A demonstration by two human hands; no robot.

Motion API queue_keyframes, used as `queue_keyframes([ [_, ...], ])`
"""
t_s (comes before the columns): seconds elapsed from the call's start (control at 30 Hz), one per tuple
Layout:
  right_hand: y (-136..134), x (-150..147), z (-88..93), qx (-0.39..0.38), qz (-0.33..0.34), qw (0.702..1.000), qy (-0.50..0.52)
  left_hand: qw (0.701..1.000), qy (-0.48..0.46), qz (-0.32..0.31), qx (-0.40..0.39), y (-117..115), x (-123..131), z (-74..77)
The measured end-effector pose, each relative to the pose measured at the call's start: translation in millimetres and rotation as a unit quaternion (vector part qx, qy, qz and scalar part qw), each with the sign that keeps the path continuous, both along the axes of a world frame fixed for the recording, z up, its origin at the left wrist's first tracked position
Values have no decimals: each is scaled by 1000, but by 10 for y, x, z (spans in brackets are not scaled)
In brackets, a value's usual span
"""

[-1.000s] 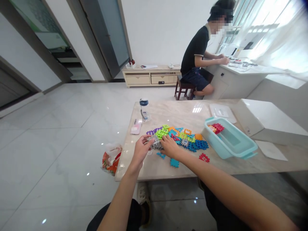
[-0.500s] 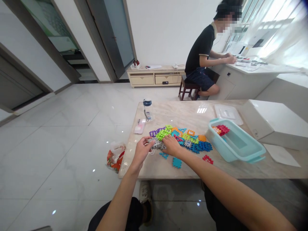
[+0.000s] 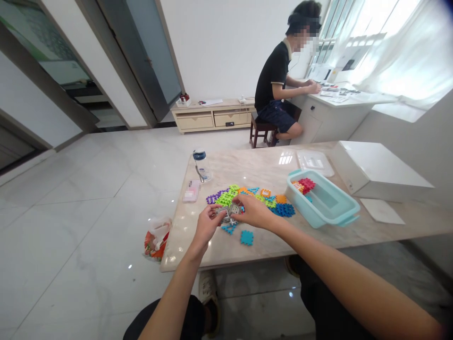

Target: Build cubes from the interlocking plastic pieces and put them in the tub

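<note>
Head view shows us both of our bare forearms reaching forward over the near edge of the marble table (image 3: pixel 247 165). Our left hand (image 3: pixel 206 225) comes up from below with the wrist slightly bent, fingers curled toward the middle; our right hand (image 3: pixel 254 211) comes in along a long diagonal from the lower right, palm down, thumb and fingers bent inward. Between them we hold a small grey-and-white block piece (image 3: pixel 227 212), pinched from both sides and raised just above the tabletop, at the near left edge of the pile of coloured interlocking blocks (image 3: pixel 262 198).

Just below our hands two loose blue blocks (image 3: pixel 247 237) lie flat on the table. To the right of the pile stands a light teal bin (image 3: pixel 323 200) with red and orange pieces in its far corner, and behind it a clear lid (image 3: pixel 314 163). A white box (image 3: pixel 378 170) sits at the far right with a sheet of paper (image 3: pixel 381 211) beside it. A bottle with a blue cap (image 3: pixel 201 165) stands near the left edge, a pink item (image 3: pixel 191 193) near it. On the floor by the table lies an orange-and-white bag (image 3: pixel 157 238). Across the room another person (image 3: pixel 279 89) sits at a white desk.
</note>
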State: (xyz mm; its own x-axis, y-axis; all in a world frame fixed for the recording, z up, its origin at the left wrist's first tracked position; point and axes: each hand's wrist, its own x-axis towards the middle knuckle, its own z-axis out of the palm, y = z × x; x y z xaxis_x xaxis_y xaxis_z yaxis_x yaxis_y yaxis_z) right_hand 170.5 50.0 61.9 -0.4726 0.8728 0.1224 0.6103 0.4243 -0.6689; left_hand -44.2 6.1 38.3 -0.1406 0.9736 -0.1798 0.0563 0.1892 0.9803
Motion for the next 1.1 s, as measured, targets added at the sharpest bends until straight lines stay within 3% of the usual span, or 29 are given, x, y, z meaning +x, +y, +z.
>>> queue_keyframes([
  [0.27,-246,468,144,82,97,988,-89,995,-47,-86,-30,47,426,-76],
  [0.47,-323,573,29,6,89,993,-81,989,-72,-127,-30,-15,679,-11],
  [0.63,-231,636,-6,-37,85,993,-72,981,-115,-154,-41,-22,689,22],
  [0.87,-200,574,138,30,60,998,-14,968,-208,-109,-90,54,570,18],
  [1.1,-347,338,336,65,93,988,-100,927,-307,-136,-168,-41,667,116],
])
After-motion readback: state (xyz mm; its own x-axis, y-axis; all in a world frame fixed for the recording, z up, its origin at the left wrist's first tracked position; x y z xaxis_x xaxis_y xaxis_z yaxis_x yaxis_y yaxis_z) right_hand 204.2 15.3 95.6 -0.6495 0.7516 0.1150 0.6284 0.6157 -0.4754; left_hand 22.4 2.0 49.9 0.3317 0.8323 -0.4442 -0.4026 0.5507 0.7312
